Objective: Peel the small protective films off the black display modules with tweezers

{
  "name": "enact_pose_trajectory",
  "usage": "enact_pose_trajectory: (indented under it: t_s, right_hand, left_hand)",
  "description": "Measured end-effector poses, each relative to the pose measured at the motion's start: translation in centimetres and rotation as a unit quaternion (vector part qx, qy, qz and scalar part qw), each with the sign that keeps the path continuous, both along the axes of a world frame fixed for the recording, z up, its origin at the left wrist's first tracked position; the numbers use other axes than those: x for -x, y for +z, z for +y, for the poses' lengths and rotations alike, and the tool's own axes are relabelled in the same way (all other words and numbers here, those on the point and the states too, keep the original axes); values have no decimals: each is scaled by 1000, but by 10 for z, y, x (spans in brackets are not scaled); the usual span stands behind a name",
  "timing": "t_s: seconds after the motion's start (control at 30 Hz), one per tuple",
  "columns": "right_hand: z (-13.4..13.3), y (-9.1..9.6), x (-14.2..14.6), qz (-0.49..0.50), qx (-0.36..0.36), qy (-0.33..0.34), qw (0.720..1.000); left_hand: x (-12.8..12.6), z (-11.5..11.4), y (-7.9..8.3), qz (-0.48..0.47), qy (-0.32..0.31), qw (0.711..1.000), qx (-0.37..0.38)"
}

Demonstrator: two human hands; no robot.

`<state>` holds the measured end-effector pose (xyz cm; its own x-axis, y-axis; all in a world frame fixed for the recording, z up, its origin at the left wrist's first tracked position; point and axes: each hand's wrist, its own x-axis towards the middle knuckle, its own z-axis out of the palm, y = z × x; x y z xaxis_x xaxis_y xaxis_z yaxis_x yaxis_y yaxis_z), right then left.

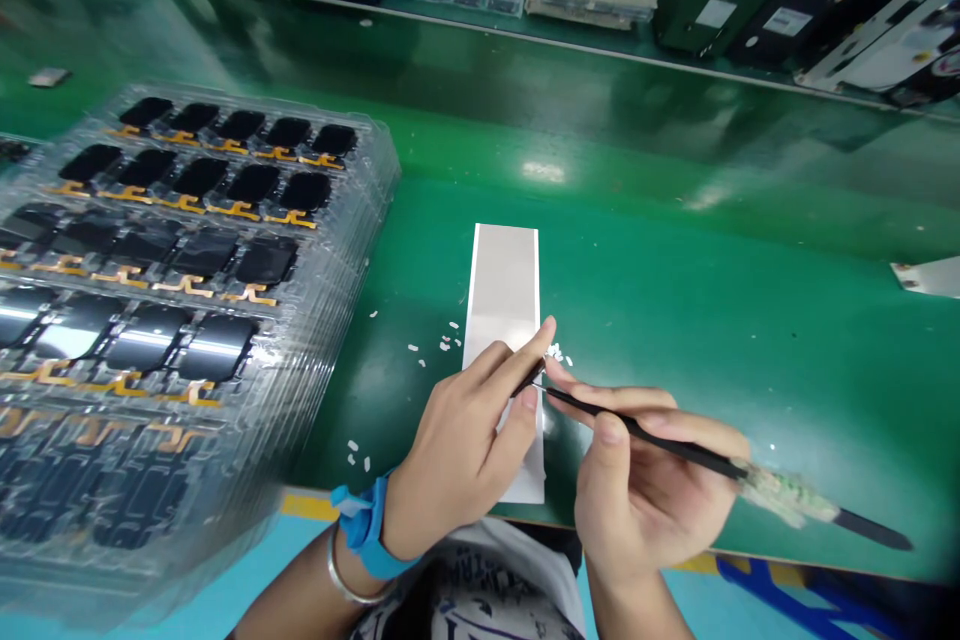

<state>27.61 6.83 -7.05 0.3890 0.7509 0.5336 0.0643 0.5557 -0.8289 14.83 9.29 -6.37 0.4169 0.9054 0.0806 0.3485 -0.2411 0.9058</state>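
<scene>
Seen from the head camera, a small dark piece (529, 379) is pinched in the fingers of the left hand (465, 440) above a pale strip (504, 280), near the middle of the green surface's (712, 320) front edge, while a slim black tool (675, 447) is gripped by the right hand (660, 490), its tip held at the piece; whether the two touch cannot be told. The hands are brought close together at the fingertips, with the wrists apart. The strip's lower end is set by the front edge, which is trimmed in yellow, and its upper end is pointed toward the back. Broad room is left between the right hand and the surface's right side, where a white part (930, 275) is seen; a narrower lane is left between strip and tray stack (375, 160), by which the left side is filled. The stack is formed of clear, ridged plastic, and glossy black rounded squares (199, 177) with orange, ribbon-like tails are laid in rows on it. The strip is flat and grey, bordered in white; small white scraps (448, 340) are scattered beside it. The tool's rear is bound in a frayed, pale wrapping (784, 495), and a smooth blue band (367, 525) is worn on the left wrist.
</scene>
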Motion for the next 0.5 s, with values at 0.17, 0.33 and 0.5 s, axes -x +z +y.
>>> enact_pose_trajectory:
  t_s: [0.17, 0.33, 0.5]
  right_hand:
    - [0, 0, 0, 1, -16, -14, 1000]
    - [-1, -2, -2, -28, -30, 9, 999]
    - [-1, -4, -2, -38, -40, 16, 998]
  left_hand:
    - [0, 0, 0, 3, 2, 1000, 1]
    - [0, 1, -2, -12, -4, 1000, -5]
    - [0, 1, -4, -19, -7, 1000, -11]
